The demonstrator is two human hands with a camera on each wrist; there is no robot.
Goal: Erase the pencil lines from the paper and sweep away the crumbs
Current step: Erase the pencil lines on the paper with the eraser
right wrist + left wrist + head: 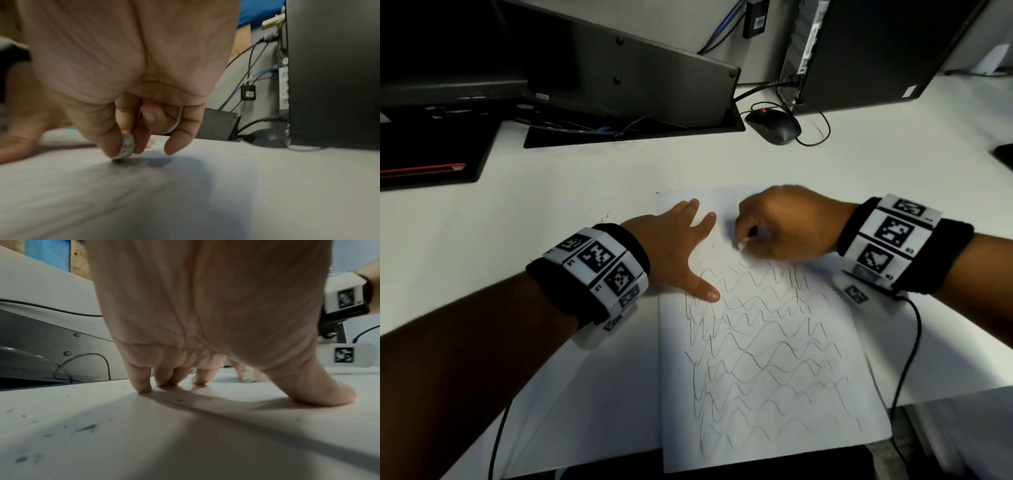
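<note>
A white sheet of paper (756, 428) lies on the white desk, covered with wavy pencil lines (763, 349) over its middle and near part. Its far strip looks blank. My left hand (681, 246) lies flat on the paper's far left corner, fingers spread and thumb (320, 392) pressed down. My right hand (777, 222) pinches a small white eraser (126, 147) between thumb and fingers, its tip touching the paper at the top of the lines. The eraser (741, 245) shows under the fingers in the head view. Dark crumbs (86, 428) lie on the desk left of the paper.
A black mouse (774, 126) and its cable sit behind the paper. A monitor base (633, 133) stands at the back left, a dark computer tower (876, 51) at the back right. A black pad (431, 161) lies far left. Wrist-camera cables trail along both sides.
</note>
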